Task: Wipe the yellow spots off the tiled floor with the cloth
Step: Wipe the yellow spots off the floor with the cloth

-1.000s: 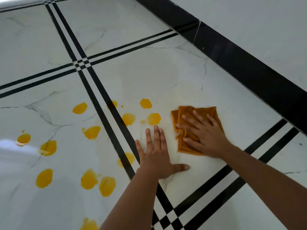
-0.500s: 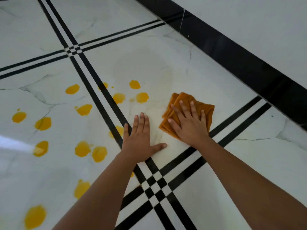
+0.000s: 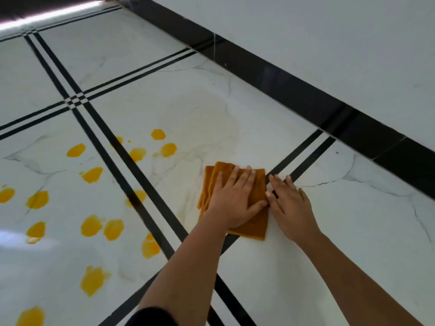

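Note:
A folded orange cloth (image 3: pixel 255 225) lies flat on the white marble-look tiled floor (image 3: pixel 146 95), close to where the black stripes cross. My left hand (image 3: pixel 233 198) presses flat on the cloth with straight fingers. To its right, my right hand (image 3: pixel 290 204) rests flat on the bare tile, its thumb touching the cloth's right edge. Several yellow spots (image 3: pixel 92 174) dot the floor left of the cloth, some on the black stripes. A faint yellowish smear (image 3: pixel 207 121) shows on the tile beyond the cloth.
A black skirting band (image 3: pixel 282 88) runs diagonally along the foot of a pale wall (image 3: pixel 329 38) at the right. Double black stripes (image 3: pixel 113 140) divide the tiles. Glare from a light shows at the top left and on the left floor.
The cloth has passed from under my right hand to under my left hand. My right hand now lies on the bare tile to the cloth's right. The view has shifted.

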The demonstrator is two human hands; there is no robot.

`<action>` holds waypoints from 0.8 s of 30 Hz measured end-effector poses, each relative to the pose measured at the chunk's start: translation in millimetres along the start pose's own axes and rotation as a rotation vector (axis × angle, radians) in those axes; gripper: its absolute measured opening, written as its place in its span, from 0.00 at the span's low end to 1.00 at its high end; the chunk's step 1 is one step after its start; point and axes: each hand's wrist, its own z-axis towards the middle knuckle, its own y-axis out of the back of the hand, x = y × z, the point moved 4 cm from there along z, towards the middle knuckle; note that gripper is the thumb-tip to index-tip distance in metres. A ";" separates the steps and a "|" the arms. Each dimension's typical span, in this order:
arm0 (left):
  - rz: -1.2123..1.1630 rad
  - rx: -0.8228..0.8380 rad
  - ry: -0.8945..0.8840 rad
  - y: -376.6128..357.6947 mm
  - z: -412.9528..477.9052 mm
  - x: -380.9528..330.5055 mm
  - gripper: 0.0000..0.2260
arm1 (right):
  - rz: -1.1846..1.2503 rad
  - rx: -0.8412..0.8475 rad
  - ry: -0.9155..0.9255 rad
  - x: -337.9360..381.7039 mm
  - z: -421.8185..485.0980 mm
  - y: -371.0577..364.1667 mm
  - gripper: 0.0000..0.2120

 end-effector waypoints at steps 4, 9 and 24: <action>0.000 -0.032 0.172 -14.0 -29.1 4.4 0.37 | -0.094 -0.001 0.030 0.8 -6.1 -9.9 0.29; 0.064 -0.042 0.275 -16.6 -125.5 38.8 0.35 | -0.094 0.005 0.213 37.1 -10.0 -23.9 0.40; -0.005 -0.150 0.808 3.1 -131.0 153.0 0.36 | -0.213 0.100 0.350 127.9 20.4 -83.1 0.35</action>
